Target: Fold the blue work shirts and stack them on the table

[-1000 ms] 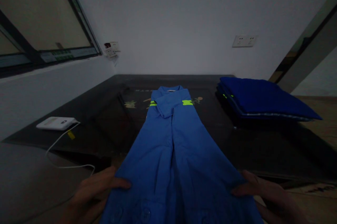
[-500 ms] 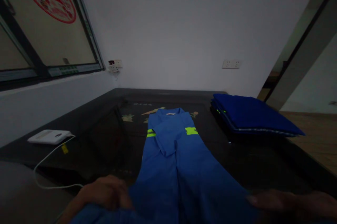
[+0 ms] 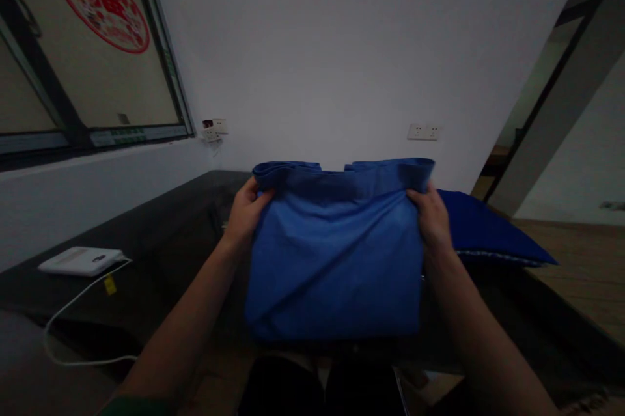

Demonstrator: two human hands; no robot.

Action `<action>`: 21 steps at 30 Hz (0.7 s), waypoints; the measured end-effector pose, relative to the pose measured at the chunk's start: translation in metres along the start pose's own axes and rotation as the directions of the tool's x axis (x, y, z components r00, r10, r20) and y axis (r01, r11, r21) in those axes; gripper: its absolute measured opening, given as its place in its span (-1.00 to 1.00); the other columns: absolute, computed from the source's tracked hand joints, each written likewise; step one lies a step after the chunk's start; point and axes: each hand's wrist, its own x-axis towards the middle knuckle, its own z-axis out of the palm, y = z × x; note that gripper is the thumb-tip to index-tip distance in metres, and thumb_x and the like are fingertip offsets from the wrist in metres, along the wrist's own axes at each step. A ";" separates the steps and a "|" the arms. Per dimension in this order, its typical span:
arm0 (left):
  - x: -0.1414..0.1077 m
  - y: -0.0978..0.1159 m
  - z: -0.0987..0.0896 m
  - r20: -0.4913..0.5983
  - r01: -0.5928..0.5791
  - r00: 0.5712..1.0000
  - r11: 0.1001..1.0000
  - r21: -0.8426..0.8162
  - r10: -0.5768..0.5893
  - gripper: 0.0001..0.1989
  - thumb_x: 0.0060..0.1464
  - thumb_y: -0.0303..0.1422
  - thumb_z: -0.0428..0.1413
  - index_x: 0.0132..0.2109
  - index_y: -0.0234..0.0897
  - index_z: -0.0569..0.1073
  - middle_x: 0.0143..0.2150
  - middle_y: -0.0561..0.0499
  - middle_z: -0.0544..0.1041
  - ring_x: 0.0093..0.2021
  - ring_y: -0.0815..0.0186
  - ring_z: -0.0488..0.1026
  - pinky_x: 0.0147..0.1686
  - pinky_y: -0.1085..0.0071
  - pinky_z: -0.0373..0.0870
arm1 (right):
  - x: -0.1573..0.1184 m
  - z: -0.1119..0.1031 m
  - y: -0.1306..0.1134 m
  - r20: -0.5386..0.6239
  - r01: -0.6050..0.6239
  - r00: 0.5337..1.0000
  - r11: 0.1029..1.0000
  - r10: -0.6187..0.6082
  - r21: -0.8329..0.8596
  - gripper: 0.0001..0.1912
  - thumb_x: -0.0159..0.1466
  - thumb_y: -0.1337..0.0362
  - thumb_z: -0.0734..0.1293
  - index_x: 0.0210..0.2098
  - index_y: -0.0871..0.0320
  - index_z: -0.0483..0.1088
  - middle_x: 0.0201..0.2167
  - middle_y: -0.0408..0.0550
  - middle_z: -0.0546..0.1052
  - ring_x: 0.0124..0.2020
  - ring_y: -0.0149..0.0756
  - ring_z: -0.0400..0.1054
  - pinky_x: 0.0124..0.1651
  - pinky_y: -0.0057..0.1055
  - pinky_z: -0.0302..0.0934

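Observation:
A blue garment (image 3: 336, 253) is folded over and held up in front of me above the dark table. My left hand (image 3: 249, 211) grips its upper left corner, thumb on the near side. At the upper right corner my right hand (image 3: 430, 214) pinches the cloth the same way. The fabric hangs down in a broad panel with diagonal creases, its folded layers showing along the top edge. The collar and yellow-green strips are out of sight.
A dark glossy table (image 3: 161, 240) reaches the wall. On its right lies a bright blue folded pile (image 3: 488, 227). A white device (image 3: 83, 261) with a white cable (image 3: 73, 305) rests at the left. My legs (image 3: 322, 387) show below the table's near edge.
The garment lay stretched out on the table; now it is folded over and lifted. Both hands have moved inward and up and hold its top corners.

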 end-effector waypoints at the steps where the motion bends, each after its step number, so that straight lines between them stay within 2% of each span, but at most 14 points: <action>1: 0.017 -0.022 0.002 0.029 0.025 0.999 0.999 0.039 -0.026 -0.53 -0.05 -0.25 0.22 0.01 -0.37 0.46 0.00 -0.07 0.55 0.08 0.12 0.43 0.11 0.27 0.32 | 0.019 0.017 0.014 0.026 -0.077 0.997 0.996 0.076 0.038 -0.51 0.23 0.23 0.21 0.16 0.04 0.27 -0.06 -0.10 0.53 -0.04 -0.16 0.42 -0.04 -0.31 0.33; 2: 0.028 -0.043 0.003 0.038 0.084 0.995 0.989 0.120 -0.089 -0.53 0.01 -0.29 0.17 0.07 -0.38 0.43 0.05 -0.09 0.53 0.08 0.14 0.43 0.10 0.30 0.33 | 0.032 0.034 0.030 0.071 -0.186 0.981 0.981 0.182 0.054 -0.52 0.21 0.27 0.21 0.14 0.07 0.29 -0.12 -0.11 0.55 -0.08 -0.19 0.44 -0.06 -0.34 0.34; 4: 0.038 -0.080 0.003 0.027 0.246 0.962 0.907 0.342 -0.271 -0.55 0.09 -0.37 0.07 0.14 -0.39 0.38 0.09 -0.11 0.50 0.07 0.19 0.45 0.06 0.36 0.35 | 0.045 0.061 0.067 0.161 -0.424 0.896 0.904 0.413 0.042 -0.53 0.19 0.35 0.19 0.10 0.10 0.32 -0.22 -0.12 0.57 -0.18 -0.27 0.46 -0.11 -0.41 0.34; 7: 0.030 -0.122 -0.002 -0.042 0.378 0.907 0.766 0.520 -0.419 -0.64 0.01 -0.47 0.10 -0.01 -0.47 0.47 0.02 -0.24 0.54 0.06 0.09 0.45 0.06 0.33 0.34 | 0.038 0.083 0.119 0.203 -0.552 0.813 0.833 0.545 -0.028 -0.64 0.11 0.41 0.24 -0.08 0.20 0.40 -0.40 -0.08 0.57 -0.40 -0.29 0.44 -0.25 -0.38 0.35; 9: 0.022 -0.143 -0.005 -0.077 0.419 0.883 0.704 0.573 -0.463 -0.70 -0.09 -0.51 0.17 -0.13 -0.44 0.52 -0.06 -0.27 0.58 0.06 0.00 0.46 0.05 0.29 0.33 | 0.031 0.087 0.145 0.197 -0.585 0.786 0.808 0.586 -0.067 -0.70 0.06 0.42 0.30 -0.18 0.23 0.41 -0.47 -0.06 0.54 -0.49 -0.30 0.40 -0.32 -0.36 0.35; 11: 0.018 -0.157 -0.010 -0.103 0.452 0.860 0.653 0.608 -0.500 -0.73 -0.14 -0.50 0.22 -0.19 -0.39 0.54 -0.11 -0.26 0.60 0.05 -0.03 0.46 0.02 0.29 0.34 | 0.029 0.085 0.163 0.176 -0.599 0.778 0.796 0.603 -0.085 -0.72 0.05 0.42 0.33 -0.20 0.22 0.40 -0.46 -0.04 0.53 -0.49 -0.31 0.40 -0.33 -0.36 0.35; 14: 0.018 -0.172 -0.017 -0.116 0.496 0.827 0.617 0.611 -0.550 -0.78 -0.06 -0.42 0.22 -0.20 -0.40 0.55 -0.17 -0.26 0.61 0.01 -0.01 0.49 -0.08 0.34 0.38 | 0.032 0.081 0.177 0.150 -0.594 0.785 0.799 0.601 -0.092 -0.72 0.12 0.39 0.32 -0.14 0.20 0.37 -0.35 -0.01 0.54 -0.40 -0.32 0.42 -0.27 -0.37 0.36; 17: 0.018 -0.181 -0.024 -0.106 0.548 0.785 0.605 0.577 -0.611 -0.77 0.06 -0.38 0.15 -0.17 -0.47 0.54 -0.23 -0.25 0.62 -0.13 0.07 0.55 -0.21 0.38 0.41 | 0.034 0.080 0.185 0.136 -0.586 0.790 0.802 0.597 -0.117 -0.64 0.15 0.40 0.32 -0.04 0.16 0.35 -0.23 0.00 0.53 -0.30 -0.32 0.43 -0.21 -0.38 0.35; 21: 0.015 -0.187 -0.025 -0.093 0.598 0.749 0.609 0.521 -0.656 -0.73 0.06 -0.36 0.18 -0.14 -0.51 0.53 -0.34 -0.19 0.62 -0.29 0.19 0.55 -0.29 0.44 0.42 | 0.031 0.086 0.189 0.142 -0.579 0.788 0.799 0.599 -0.160 -0.48 0.08 0.48 0.35 0.04 0.12 0.33 -0.18 -0.03 0.53 -0.24 -0.29 0.42 -0.15 -0.34 0.35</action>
